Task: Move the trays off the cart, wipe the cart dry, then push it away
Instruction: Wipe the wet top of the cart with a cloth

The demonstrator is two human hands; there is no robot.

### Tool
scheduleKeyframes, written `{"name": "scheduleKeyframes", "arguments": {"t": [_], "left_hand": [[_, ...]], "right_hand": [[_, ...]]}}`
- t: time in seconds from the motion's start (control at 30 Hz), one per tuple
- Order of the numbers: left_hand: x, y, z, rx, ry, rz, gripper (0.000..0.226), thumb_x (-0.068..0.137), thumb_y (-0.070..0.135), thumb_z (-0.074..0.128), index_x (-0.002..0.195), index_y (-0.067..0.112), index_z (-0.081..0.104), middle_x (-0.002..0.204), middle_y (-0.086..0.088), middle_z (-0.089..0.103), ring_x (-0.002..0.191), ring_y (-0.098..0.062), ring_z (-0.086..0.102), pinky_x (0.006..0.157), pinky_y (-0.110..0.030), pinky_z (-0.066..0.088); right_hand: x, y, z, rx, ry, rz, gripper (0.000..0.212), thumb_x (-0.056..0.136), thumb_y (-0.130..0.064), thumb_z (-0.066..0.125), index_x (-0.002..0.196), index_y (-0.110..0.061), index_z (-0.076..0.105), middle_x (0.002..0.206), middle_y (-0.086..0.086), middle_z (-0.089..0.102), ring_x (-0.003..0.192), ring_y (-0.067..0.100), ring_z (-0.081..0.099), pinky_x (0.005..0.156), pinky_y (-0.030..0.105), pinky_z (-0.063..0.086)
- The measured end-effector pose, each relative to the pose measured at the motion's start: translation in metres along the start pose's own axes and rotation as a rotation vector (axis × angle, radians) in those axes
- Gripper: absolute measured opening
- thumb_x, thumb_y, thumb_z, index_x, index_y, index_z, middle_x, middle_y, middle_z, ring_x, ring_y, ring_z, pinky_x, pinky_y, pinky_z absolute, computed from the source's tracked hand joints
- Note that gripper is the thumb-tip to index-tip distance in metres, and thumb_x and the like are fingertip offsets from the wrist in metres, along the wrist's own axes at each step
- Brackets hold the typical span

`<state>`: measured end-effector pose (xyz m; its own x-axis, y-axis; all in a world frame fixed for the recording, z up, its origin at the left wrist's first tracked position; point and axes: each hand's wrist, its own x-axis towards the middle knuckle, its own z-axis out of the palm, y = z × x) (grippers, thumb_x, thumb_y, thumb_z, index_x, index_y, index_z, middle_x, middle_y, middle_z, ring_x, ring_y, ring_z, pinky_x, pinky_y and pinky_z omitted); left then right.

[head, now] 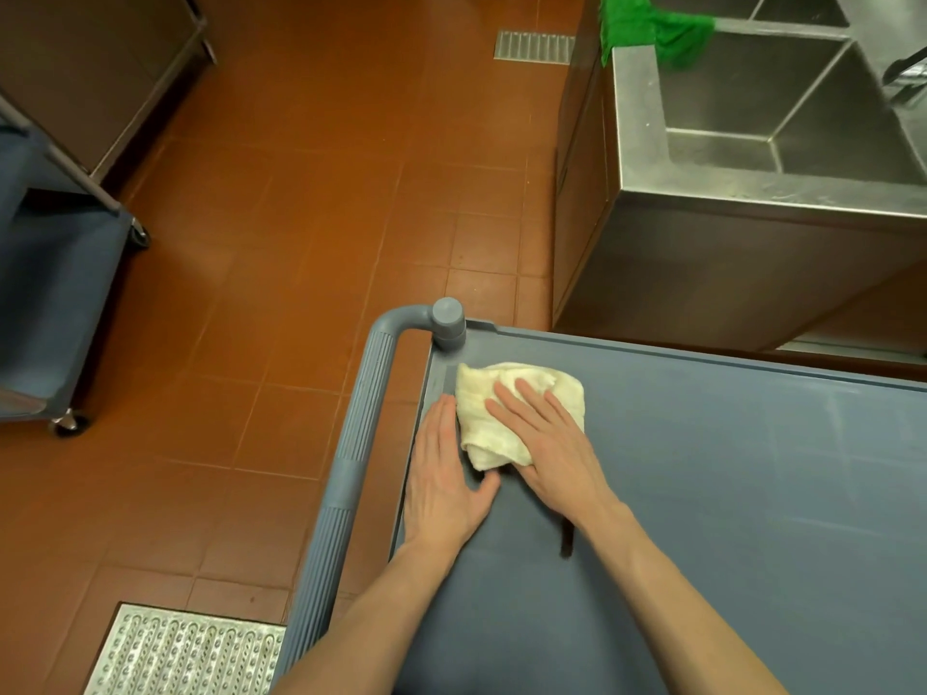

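No text, label, brand name, number or sign can be read anywhere in this view.

Grey cart top under cream towel
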<state>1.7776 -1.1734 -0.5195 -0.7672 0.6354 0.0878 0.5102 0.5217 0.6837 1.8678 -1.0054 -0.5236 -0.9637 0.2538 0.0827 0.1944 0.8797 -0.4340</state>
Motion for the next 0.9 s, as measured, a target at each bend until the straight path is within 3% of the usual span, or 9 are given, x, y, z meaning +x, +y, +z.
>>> {"name": "scheduleKeyframes", "arguments": {"t": [0.1,0.3,0.4,0.5,0.63,0.9], "left_hand": [[0.001,-0.001,0.001,0.014,-0.03,-0.016,0.091,0.089,0.051,0.075,0.159,0.012,0.03,0.16,-0.009,0.042,0.15,-0.027,0.04,0.123,-0.046,0.037],[-0.004,-0.003,0.003,0.141,0.001,0.048,0.078,0.093,0.035,0.069,0.158,0.007,0.037,0.164,-0.011,0.039,0.155,-0.026,0.034,0.126,-0.041,0.033],[-0.002,-0.002,0.002,0.16,-0.001,0.061,0.074,0.094,0.033,0.068,0.157,0.006,0.04,0.164,-0.012,0.04,0.155,-0.027,0.034,0.127,-0.039,0.03],[-0.003,-0.001,0.003,0.17,0.004,0.07,0.072,0.094,0.033,0.067,0.156,0.006,0.042,0.163,-0.012,0.041,0.154,-0.028,0.034,0.127,-0.039,0.029],[-0.003,-0.003,0.007,0.235,-0.002,0.088,0.071,0.095,0.039,0.062,0.155,0.006,0.044,0.162,-0.013,0.043,0.152,-0.03,0.038,0.126,-0.045,0.031],[-0.002,-0.003,0.011,0.264,0.007,0.091,0.075,0.093,0.041,0.065,0.154,0.002,0.044,0.16,-0.014,0.046,0.15,-0.03,0.041,0.127,-0.043,0.027]], "right_hand": [[-0.023,0.002,-0.004,0.014,0.022,0.029,0.068,0.095,-0.017,0.064,0.158,-0.027,0.04,0.169,-0.012,0.027,0.16,0.015,0.015,0.13,0.042,0.014],[-0.064,0.029,-0.021,0.053,0.054,0.097,0.078,0.083,0.004,0.071,0.153,-0.023,0.048,0.166,-0.012,0.035,0.158,0.014,0.023,0.125,0.048,0.028],[-0.079,0.059,-0.037,0.018,0.087,0.238,0.08,0.085,0.008,0.069,0.154,-0.025,0.046,0.165,-0.014,0.035,0.158,0.01,0.022,0.123,0.047,0.031],[-0.081,0.07,-0.046,0.03,0.177,0.451,0.075,0.09,0.005,0.064,0.155,-0.028,0.045,0.165,-0.016,0.032,0.157,0.009,0.022,0.123,0.035,0.027],[-0.054,0.042,-0.027,-0.009,0.278,0.566,0.062,0.09,0.0,0.065,0.149,-0.017,0.053,0.162,-0.002,0.043,0.155,0.027,0.03,0.124,0.05,0.026],[-0.003,-0.021,0.005,0.003,0.228,0.394,0.066,0.086,-0.013,0.066,0.151,-0.017,0.052,0.161,0.002,0.045,0.155,0.028,0.031,0.126,0.045,0.021]]}}
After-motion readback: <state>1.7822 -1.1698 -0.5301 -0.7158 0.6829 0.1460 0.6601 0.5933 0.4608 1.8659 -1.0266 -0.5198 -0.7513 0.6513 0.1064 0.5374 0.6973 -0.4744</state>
